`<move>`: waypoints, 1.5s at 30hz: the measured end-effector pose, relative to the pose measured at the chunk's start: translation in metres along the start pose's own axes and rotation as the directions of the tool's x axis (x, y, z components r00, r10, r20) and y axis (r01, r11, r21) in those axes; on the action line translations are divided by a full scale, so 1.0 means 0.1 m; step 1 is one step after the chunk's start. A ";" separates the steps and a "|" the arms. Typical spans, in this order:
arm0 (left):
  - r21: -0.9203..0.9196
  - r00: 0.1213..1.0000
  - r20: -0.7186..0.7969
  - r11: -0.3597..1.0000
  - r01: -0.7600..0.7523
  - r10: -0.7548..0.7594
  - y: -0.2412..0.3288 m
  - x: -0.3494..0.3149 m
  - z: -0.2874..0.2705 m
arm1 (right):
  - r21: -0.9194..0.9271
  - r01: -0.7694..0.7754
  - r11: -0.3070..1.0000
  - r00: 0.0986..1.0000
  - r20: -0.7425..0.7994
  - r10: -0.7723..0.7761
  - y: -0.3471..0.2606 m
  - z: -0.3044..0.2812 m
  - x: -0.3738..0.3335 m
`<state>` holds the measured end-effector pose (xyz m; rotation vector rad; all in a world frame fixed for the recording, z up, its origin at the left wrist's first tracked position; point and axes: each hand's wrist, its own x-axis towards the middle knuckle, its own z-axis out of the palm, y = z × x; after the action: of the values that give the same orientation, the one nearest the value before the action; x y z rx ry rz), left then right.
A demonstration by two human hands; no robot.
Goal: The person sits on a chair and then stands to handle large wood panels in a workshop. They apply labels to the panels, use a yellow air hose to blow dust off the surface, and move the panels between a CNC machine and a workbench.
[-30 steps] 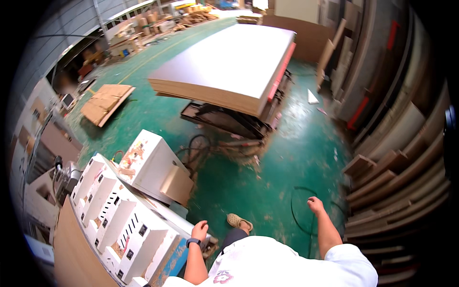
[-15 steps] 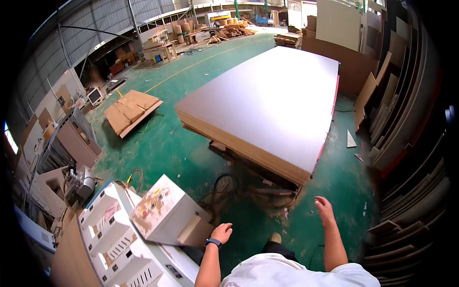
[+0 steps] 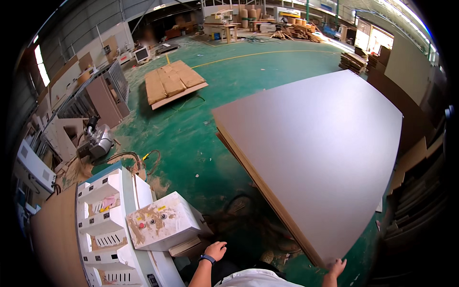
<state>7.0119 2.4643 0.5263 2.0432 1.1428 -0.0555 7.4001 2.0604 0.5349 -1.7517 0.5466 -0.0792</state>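
Looking at the grey panel (image 3: 315, 153) atop its stack (image 3: 273, 203), ahead-right, with the right hand (image 3: 336, 268) at the near corner — can't tell if clamped or just touching — and left hand (image 3: 216, 250) loose, empty, so might skew it by tugging one-sided.

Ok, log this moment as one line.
left hand: beside box, nothing seen held | right hand: at near corner of panel stack | floor: green

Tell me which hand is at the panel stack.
Your right hand, at a corner of the panel stack; your left hand is nearer the white control box.
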 end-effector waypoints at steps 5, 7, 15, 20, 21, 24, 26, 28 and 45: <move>-0.058 0.991 0.053 0.991 -0.123 0.126 -0.60 0.46 0.15 | -0.234 -0.235 0.943 0.971 -0.109 0.214 -0.40 0.39 0.02; -0.109 0.988 0.080 0.987 -0.120 0.130 -0.60 0.67 0.01 | -0.336 -0.261 0.905 0.949 -0.263 0.176 -0.35 0.49 0.13; -0.274 0.962 0.148 0.944 -0.182 0.229 -0.12 1.50 -0.57 | -0.095 -0.350 0.932 0.924 -0.202 0.326 0.08 0.99 -0.62; -0.538 0.856 0.300 0.816 -0.212 0.421 0.44 1.79 -0.20 | -0.230 -0.221 0.948 0.971 0.032 0.235 -0.37 1.76 -1.78; -0.597 0.843 0.375 0.796 -0.099 0.385 0.64 1.78 -0.14 | -0.129 -0.188 0.974 0.974 0.100 0.201 -0.30 1.77 -1.79; -0.688 0.796 0.563 0.659 0.303 0.222 1.24 1.62 0.03 | 0.101 -0.410 0.907 0.894 0.242 0.377 -0.34 1.75 -1.86; -0.754 0.793 0.582 0.481 0.446 0.177 1.44 1.43 0.20 | 0.175 -0.566 0.806 0.787 0.404 0.465 -0.01 1.77 -1.75; -0.810 0.819 0.552 0.334 0.482 0.155 1.59 1.28 0.45 | 0.246 -0.696 0.674 0.652 0.610 0.451 -0.06 1.79 -1.72; -0.977 0.966 0.029 0.199 0.082 -0.257 2.10 0.64 0.66 | 0.004 -0.593 0.806 0.489 0.796 0.356 -0.31 1.41 -2.20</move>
<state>7.2257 2.4054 0.5832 0.7147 1.0330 0.6016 7.2624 2.2805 0.5786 -1.1190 0.3333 0.9379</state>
